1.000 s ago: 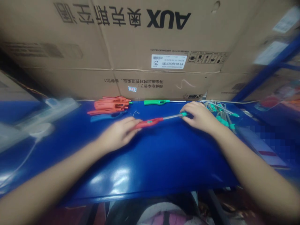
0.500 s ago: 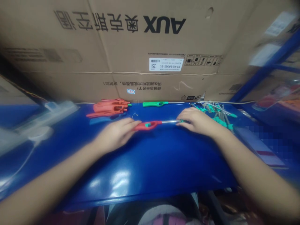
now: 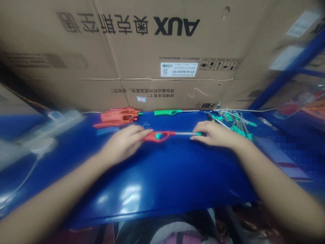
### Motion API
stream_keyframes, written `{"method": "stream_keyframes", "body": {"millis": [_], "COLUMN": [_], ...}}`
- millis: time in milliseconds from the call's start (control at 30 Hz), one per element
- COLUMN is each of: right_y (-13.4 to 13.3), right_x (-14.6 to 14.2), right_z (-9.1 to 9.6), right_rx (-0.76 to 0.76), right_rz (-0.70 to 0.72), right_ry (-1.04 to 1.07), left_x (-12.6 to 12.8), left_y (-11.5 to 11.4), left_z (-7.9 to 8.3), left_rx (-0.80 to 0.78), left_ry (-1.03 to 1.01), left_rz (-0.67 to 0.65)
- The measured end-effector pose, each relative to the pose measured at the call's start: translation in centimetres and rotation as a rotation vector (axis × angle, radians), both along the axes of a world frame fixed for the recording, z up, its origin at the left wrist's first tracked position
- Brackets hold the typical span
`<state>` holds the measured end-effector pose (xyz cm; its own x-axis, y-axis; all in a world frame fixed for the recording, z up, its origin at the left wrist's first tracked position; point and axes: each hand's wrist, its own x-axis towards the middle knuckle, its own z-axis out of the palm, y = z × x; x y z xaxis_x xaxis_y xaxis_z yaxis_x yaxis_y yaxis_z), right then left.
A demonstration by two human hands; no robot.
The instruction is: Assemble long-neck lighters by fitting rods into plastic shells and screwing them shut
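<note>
A red long-necked gas lighter (image 3: 166,135) with a teal trigger lies level across the space between my hands, just over the blue table. My left hand (image 3: 127,142) is closed round the handle's left end, its thumb along the top. At the far end of the lighter's metal tube, a small teal piece (image 3: 198,134) sits between the thumb and fingers of my right hand (image 3: 215,134), which is closed on it. Behind them, a green lighter (image 3: 167,112) lies on the table with its tube pointing right.
Several red lighter handles (image 3: 119,115) are stacked at the back left, beside a blue one (image 3: 108,130). Metal tubes with teal parts (image 3: 236,122) form a pile at right. A power strip (image 3: 66,125) lies left; a large cardboard sheet (image 3: 142,67) stands behind the blue table (image 3: 162,183).
My right hand has shifted slightly and its fingers have parted a little, so more of the teal piece shows. The left hand has barely moved on the handle.
</note>
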<state>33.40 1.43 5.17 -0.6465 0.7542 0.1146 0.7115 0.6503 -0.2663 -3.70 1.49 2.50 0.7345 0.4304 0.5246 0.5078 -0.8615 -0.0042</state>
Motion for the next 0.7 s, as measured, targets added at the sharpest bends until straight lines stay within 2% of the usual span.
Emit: {"method": "stream_keyframes", "body": {"millis": [267, 533, 633, 700], "right_y": [-0.4, -0.2, -0.6, -0.9], "right_x": [0.1, -0.3, -1.1, -1.7], "right_z": [0.8, 0.1, -0.2, -0.5], "right_rx": [0.103, 0.244, 0.263, 0.260], "right_rz": [0.035, 0.012, 0.060, 0.103], "right_ry": [-0.003, 0.019, 0.025, 0.022], "left_x": [0.0, 1.3, 1.7, 1.9], "left_y": [-0.3, -1.2, -1.3, -1.3], "left_z": [0.1, -0.1, -0.7, -1.1], "left_rx": [-0.037, -0.521, -0.645, -0.672], "left_ry": [-0.016, -0.116, -0.148, -0.157], "left_rz": [0.038, 0.048, 0.062, 0.054]}}
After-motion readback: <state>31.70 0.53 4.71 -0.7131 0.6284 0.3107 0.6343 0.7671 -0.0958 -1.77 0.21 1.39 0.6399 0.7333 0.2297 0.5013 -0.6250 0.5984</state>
